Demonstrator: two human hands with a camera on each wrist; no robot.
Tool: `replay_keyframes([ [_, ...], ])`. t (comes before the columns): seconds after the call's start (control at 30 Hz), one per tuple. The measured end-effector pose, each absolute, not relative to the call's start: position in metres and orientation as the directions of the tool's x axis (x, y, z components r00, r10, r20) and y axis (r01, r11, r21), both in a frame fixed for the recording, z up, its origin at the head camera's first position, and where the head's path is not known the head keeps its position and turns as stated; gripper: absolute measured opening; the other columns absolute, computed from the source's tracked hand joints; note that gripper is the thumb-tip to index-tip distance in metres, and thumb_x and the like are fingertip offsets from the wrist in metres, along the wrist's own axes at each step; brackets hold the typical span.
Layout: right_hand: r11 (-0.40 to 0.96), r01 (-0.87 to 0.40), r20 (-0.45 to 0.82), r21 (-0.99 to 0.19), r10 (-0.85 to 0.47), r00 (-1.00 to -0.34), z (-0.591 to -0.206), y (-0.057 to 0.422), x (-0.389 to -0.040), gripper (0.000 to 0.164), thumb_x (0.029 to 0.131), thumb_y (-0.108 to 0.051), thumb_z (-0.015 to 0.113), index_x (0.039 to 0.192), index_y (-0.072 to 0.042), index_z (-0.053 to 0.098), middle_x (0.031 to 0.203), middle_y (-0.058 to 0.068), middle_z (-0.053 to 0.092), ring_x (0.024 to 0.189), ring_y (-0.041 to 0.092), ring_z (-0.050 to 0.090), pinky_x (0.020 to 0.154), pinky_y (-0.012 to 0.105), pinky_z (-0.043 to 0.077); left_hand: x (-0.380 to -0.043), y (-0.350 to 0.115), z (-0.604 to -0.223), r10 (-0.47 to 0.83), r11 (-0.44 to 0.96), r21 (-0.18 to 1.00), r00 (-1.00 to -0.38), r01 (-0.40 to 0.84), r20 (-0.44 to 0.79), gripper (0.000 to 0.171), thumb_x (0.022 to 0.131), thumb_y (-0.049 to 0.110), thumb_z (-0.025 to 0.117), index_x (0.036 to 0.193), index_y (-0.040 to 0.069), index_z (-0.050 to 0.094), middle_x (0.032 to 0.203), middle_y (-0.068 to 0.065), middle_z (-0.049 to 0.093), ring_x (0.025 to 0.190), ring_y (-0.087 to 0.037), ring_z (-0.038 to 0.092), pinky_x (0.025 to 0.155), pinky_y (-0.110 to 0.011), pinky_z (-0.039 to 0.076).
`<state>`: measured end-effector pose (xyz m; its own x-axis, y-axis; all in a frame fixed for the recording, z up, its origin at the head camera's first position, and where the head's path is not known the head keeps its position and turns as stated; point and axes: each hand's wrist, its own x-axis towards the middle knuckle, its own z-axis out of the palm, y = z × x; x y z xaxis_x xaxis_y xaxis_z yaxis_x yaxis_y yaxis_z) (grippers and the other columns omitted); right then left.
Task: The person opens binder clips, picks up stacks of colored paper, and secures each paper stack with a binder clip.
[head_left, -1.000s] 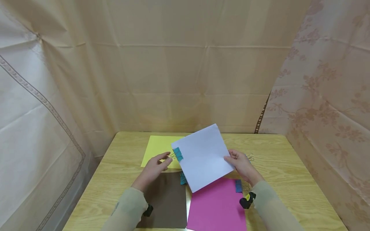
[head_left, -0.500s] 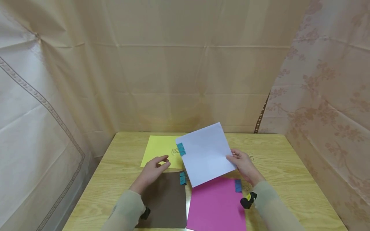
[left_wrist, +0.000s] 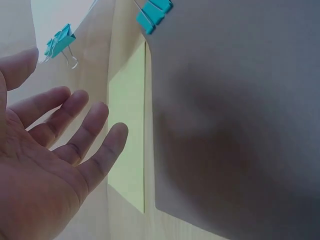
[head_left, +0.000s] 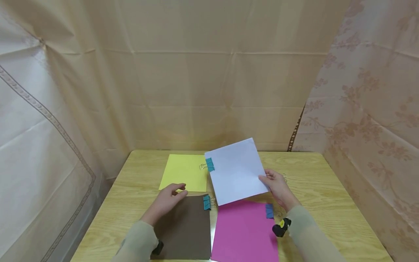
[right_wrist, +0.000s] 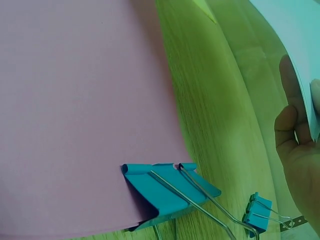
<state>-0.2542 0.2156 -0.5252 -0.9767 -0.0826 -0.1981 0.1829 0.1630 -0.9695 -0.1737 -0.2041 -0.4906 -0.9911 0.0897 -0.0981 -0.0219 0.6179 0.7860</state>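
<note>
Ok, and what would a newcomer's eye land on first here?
Probably the white paper, held tilted above the table by the right hand, with a teal clip on its left edge. Next, perhaps, the pink paper at the table's near side and the yellow paper farther back, to the left.

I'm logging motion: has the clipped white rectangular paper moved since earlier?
Yes, the white paper moved right and upward in the head view, relative to the yellow rectangular paper.
</note>
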Motion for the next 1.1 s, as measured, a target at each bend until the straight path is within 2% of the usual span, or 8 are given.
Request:
replay_keyframes([
  [0.27,0.211,0.217,-0.224,-0.953,-0.01,-0.975,-0.523,0.215,-0.252,0.053,0.106,-0.029,0.058,0.147,0.003,0.046,0.142,0.027,0.055,0.119,0.025,0.062,0.1,0.033,0.051,-0.168,-0.214,-0.496,0.083,0.631,0.775,-0.99,-0.035,-0.113,0.051,0.099,0.04,0.067,0.137,0.007,0.064,0.129,-0.01,0.066,0.115,-0.031,0.063,0.099,-0.052,0.052],
  [0.47,0.201,0.234,-0.235,-0.951,0.021,-0.972,-0.525,0.213,-0.251,0.05,0.106,-0.026,0.057,0.145,0.004,0.046,0.136,0.026,0.059,0.109,0.019,0.065,0.095,0.029,0.053,-0.165,-0.221,-0.5,0.091,0.627,0.778,-0.989,-0.035,-0.118,0.051,0.099,0.039,0.067,0.136,0.005,0.064,0.13,-0.011,0.066,0.116,-0.033,0.064,0.099,-0.053,0.052],
  [0.63,0.218,0.26,-0.261,-0.941,0.024,-0.965,-0.525,0.213,-0.249,0.054,0.106,-0.03,0.056,0.149,0.001,0.043,0.134,0.021,0.058,0.116,0.025,0.061,0.105,0.04,0.047,-0.162,-0.223,-0.501,0.103,0.609,0.792,-0.987,-0.037,-0.125,0.048,0.101,0.034,0.066,0.138,0.004,0.063,0.132,-0.012,0.065,0.118,-0.034,0.064,0.099,-0.054,0.052],
  [0.87,0.228,0.275,-0.274,-0.934,0.038,-0.961,-0.527,0.213,-0.25,0.051,0.105,-0.027,0.058,0.144,0.004,0.046,0.118,0.013,0.063,0.1,0.015,0.062,0.09,0.029,0.049,-0.161,-0.224,-0.504,0.109,0.6,0.799,-0.987,-0.028,-0.116,0.045,0.101,0.031,0.066,0.137,0.004,0.063,0.132,-0.013,0.065,0.118,-0.035,0.065,0.098,-0.054,0.052],
  [0.97,0.229,0.28,-0.28,-0.932,0.033,-0.959,-0.528,0.214,-0.25,0.052,0.106,-0.027,0.057,0.145,0.004,0.045,0.119,0.013,0.064,0.101,0.014,0.061,0.09,0.028,0.048,-0.162,-0.224,-0.504,0.113,0.596,0.803,-0.988,-0.02,-0.108,0.045,0.101,0.031,0.066,0.136,0.004,0.064,0.131,-0.013,0.065,0.117,-0.035,0.065,0.098,-0.053,0.052],
  [1.1,0.237,0.28,-0.281,-0.93,0.028,-0.959,-0.531,0.214,-0.249,0.052,0.106,-0.028,0.057,0.146,0.004,0.045,0.122,0.014,0.062,0.105,0.017,0.059,0.095,0.032,0.046,-0.162,-0.224,-0.505,0.117,0.588,0.809,-0.987,-0.018,-0.108,0.045,0.101,0.031,0.066,0.137,0.003,0.063,0.132,-0.013,0.065,0.118,-0.035,0.065,0.098,-0.053,0.052],
])
